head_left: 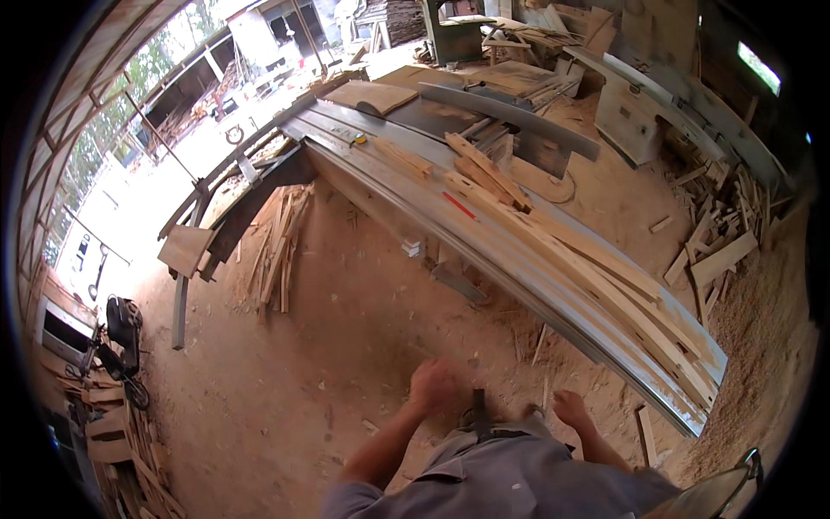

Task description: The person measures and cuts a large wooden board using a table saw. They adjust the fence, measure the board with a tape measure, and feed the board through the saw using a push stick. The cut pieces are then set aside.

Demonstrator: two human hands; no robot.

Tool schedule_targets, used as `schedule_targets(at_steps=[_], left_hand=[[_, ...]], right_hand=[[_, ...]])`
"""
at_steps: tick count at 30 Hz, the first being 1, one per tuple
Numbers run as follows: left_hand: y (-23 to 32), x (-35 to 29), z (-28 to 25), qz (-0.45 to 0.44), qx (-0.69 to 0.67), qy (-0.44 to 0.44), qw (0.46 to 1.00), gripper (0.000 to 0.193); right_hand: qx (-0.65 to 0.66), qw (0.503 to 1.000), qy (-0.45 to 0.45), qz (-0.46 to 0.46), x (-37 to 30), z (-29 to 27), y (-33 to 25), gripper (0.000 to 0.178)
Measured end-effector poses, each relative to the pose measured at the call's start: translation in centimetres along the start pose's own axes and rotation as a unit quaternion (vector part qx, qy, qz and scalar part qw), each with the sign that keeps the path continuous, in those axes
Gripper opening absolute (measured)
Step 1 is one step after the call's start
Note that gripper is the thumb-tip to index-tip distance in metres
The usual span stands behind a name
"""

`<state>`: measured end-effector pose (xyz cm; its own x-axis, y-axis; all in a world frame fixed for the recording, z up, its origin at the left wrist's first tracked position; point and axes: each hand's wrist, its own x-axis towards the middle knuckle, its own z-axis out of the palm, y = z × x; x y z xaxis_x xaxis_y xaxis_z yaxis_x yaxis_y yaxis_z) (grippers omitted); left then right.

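Observation:
My left hand (432, 385) is in front of my body, above the dirt floor, its fingers smeared by motion. Just right of it, a dark upright strip (480, 411) shows at my waist; I cannot make out what it is. Lower right, my right hand (569, 406) hangs by my side with its fingers curled in and nothing seen in them. Both hands are apart from the long metal saw table (389, 182) ahead. Long wooden strips (596, 281) lie along its right part. A red pencil-like stick (460, 206) and a yellow tape measure (360, 138) rest on the metal.
Wood strips (281, 251) lean under the table's left side frame (251, 195). Offcuts (722, 259) and sawdust heap up at the right. A motorbike (121, 346) stands at the left near stacked boards (108, 428). Beyond the table is another machine (640, 112).

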<state>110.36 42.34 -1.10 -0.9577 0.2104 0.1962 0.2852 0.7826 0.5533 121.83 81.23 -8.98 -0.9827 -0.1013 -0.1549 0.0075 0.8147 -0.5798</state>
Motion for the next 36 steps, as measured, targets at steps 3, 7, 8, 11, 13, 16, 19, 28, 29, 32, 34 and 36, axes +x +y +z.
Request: schedule_targets(at_steps=[3, 7, 8, 11, 13, 16, 19, 28, 29, 32, 34, 36], left_hand=[[-4.5, -0.3, 0.4, -0.058, -0.051, 0.065, 0.995, 0.025], [-7.0, -3.6, 4.3, -0.134, -0.125, -0.072, 0.981, 0.033], [-8.1, -4.1, 4.9, -0.165, -0.172, -0.134, 0.962, 0.034], [-15.7, -4.2, 6.0, -0.22, -0.17, -0.204, 0.939, 0.036], [-19.4, -3.0, 4.0, -0.264, -0.131, -0.161, 0.942, 0.038], [-23.1, -1.3, -1.8, -0.395, -0.106, -0.035, 0.912, 0.042], [-27.5, -2.4, -6.2, -0.42, -0.04, -0.029, 0.906, 0.044], [-31.6, 4.1, -10.6, -0.599, -0.11, -0.114, 0.785, 0.051], [-32.8, 4.7, -10.3, -0.6, -0.135, -0.097, 0.783, 0.049], [-38.9, 6.9, -9.3, -0.59, -0.188, -0.043, 0.784, 0.042], [-43.8, 8.3, -10.2, -0.587, -0.21, -0.006, 0.782, 0.037], [-49.7, 10.0, -12.4, -0.579, -0.222, 0.026, 0.784, 0.033]], right_hand=[[0.041, 0.997, -0.034, -0.058, 9.0, -2.5, -10.8, 0.039], [0.099, 0.99, 0.014, -0.096, 17.2, -0.8, -15.2, 0.039], [0.125, 0.986, 0.015, -0.113, 19.3, -1.0, -16.8, 0.039], [0.14, 0.977, 0.043, -0.156, 24.6, -1.1, -20.3, 0.038], [0.115, 0.974, 0.062, -0.186, 28.5, -1.5, -21.3, 0.037], [0.102, 0.97, 0.093, -0.2, 34.9, -1.8, -22.5, 0.037], [0.116, 0.968, 0.109, -0.196, 43.5, -2.3, -25.2, 0.035], [0.182, 0.968, 0.026, -0.172, 60.1, 1.6, -38.0, 0.038], [0.185, 0.966, 0.013, -0.178, 61.5, 3.6, -39.5, 0.039], [0.183, 0.953, 0.008, -0.242, 66.0, 10.6, -42.9, 0.041], [0.163, 0.956, -0.046, -0.241, 68.9, 13.5, -46.5, 0.04], [0.141, 0.957, -0.096, -0.233, 72.4, 15.2, -50.5, 0.04]])
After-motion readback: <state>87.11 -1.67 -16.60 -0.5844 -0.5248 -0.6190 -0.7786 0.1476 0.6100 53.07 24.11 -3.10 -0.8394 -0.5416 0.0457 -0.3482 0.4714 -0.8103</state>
